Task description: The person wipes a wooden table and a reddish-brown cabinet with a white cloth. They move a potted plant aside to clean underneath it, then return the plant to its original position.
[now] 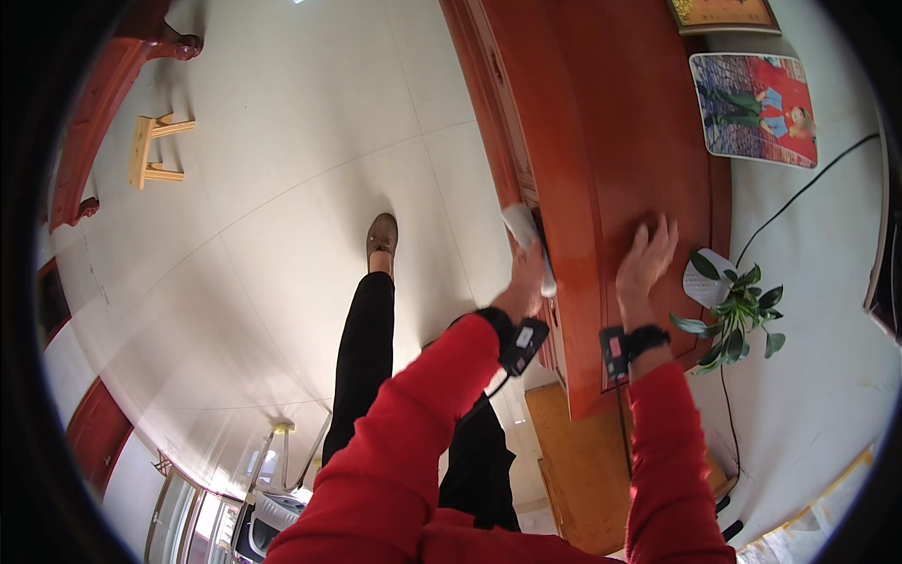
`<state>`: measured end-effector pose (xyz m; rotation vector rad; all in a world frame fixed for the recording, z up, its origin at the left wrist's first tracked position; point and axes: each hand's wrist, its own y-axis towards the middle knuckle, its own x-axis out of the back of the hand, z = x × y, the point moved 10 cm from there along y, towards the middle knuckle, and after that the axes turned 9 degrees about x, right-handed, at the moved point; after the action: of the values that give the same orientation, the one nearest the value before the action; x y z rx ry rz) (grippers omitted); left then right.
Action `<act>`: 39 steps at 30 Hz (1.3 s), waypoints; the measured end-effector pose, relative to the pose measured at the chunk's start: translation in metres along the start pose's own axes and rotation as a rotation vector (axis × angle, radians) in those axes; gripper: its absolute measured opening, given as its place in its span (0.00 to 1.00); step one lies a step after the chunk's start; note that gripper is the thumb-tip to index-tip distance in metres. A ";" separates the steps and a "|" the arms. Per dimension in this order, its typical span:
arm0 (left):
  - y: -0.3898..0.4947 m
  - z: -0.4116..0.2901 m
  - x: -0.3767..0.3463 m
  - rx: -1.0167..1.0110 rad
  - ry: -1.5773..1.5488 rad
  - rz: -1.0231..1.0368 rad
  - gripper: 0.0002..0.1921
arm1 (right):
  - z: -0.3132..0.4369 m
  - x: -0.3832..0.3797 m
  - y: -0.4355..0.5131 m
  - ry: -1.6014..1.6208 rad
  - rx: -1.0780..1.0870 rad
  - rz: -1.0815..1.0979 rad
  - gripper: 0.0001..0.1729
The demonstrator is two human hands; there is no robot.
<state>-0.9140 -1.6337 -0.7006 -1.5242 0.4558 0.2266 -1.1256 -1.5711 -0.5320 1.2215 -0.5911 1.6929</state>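
My left hand (526, 279) grips a whitish cloth (521, 221) against the front of a reddish-brown wooden cabinet (585, 176), just below the overhang of its top. The cloth sticks out beyond my fingers on both sides, and the hand is slightly blurred. Over the cabinet top, my right hand (645, 262) is bare with its fingers spread; whether it touches the wood I cannot tell. Close to that hand, a leafy green plant in a white pot (705, 280) stands at the back edge of the cabinet.
A picture panel (754, 109) and a framed piece (726, 15) stand at the cabinet's back edge. A black cable (800, 187) runs along the wall. A small wooden stool (143, 151) and reddish wooden furniture (91, 134) are across the tiled floor. A lighter wooden cabinet (585, 465) adjoins nearer me.
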 end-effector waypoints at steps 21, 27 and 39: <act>0.022 -0.231 -0.039 -0.501 0.228 0.047 0.20 | 0.074 -0.065 0.089 -0.397 0.008 0.048 0.33; -0.002 0.066 0.055 0.369 0.430 -0.114 0.24 | 0.075 -0.065 0.089 -0.399 -0.007 0.060 0.33; 0.048 -0.249 -0.027 -0.154 0.181 0.110 0.22 | 0.079 -0.062 0.090 -0.366 -0.065 0.109 0.34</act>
<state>-0.9948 -1.8745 -0.7286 -1.6798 0.6804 0.2141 -1.1649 -1.6993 -0.5460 1.4862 -0.9400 1.5327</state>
